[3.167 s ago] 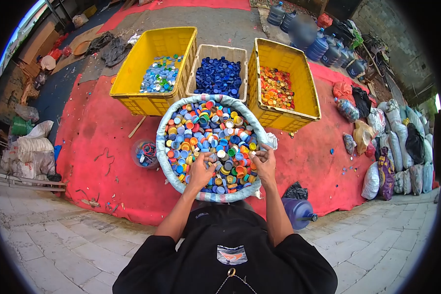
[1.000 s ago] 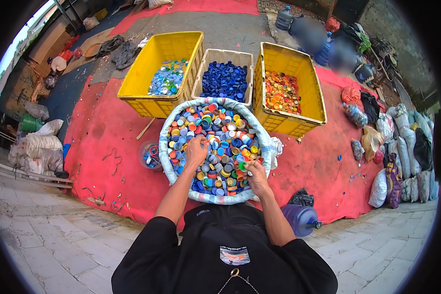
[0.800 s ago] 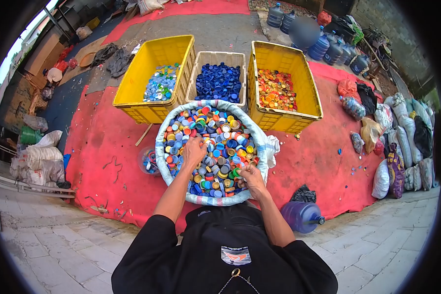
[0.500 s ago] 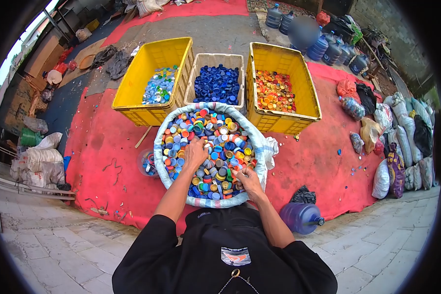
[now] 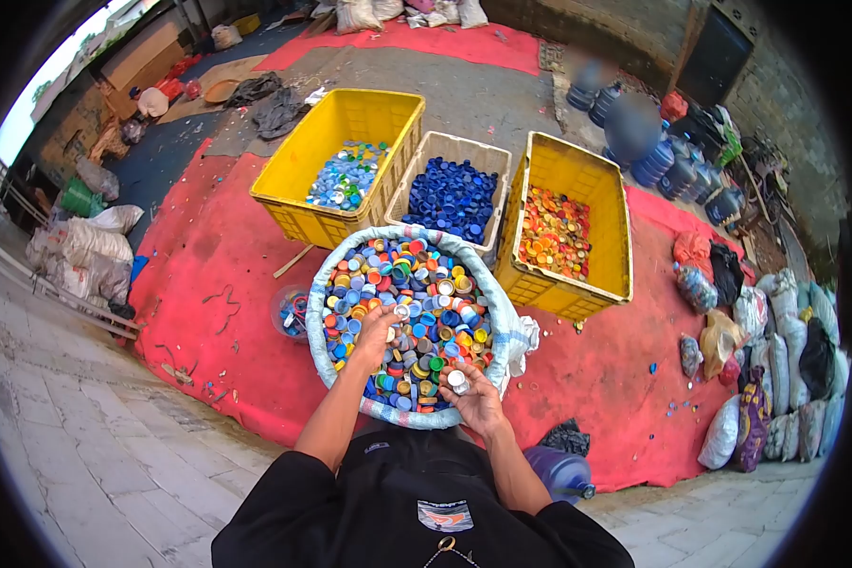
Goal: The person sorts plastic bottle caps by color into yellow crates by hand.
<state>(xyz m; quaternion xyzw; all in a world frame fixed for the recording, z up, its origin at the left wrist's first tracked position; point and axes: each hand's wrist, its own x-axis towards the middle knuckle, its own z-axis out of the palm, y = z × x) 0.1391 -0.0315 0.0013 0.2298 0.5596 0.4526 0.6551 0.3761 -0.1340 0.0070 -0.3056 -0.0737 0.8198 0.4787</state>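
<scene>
A round sack (image 5: 494,289) with a rolled pale-blue rim sits in front of me, full of mixed-colour bottle caps (image 5: 421,275). Over the left part of the heap, my left hand (image 5: 375,333) pinches a whitish bottle cap (image 5: 401,311) between thumb and fingers. My right hand (image 5: 479,403) is turned partly palm up at the sack's lower right, with white bottle caps (image 5: 457,379) held at its fingers. How many caps lie in that hand is hard to make out.
Beyond the sack stand a yellow crate (image 5: 293,210) of pale blue, white and green caps, a white crate (image 5: 415,175) of dark blue caps, and a yellow crate (image 5: 615,256) of orange and red caps. A water jug (image 5: 557,471) lies by my right side; filled bags (image 5: 721,434) line the right.
My left hand has come up out of the heap with a whitish cap. The right hand has turned upward, now showing white caps. The view has shifted and tilted.
</scene>
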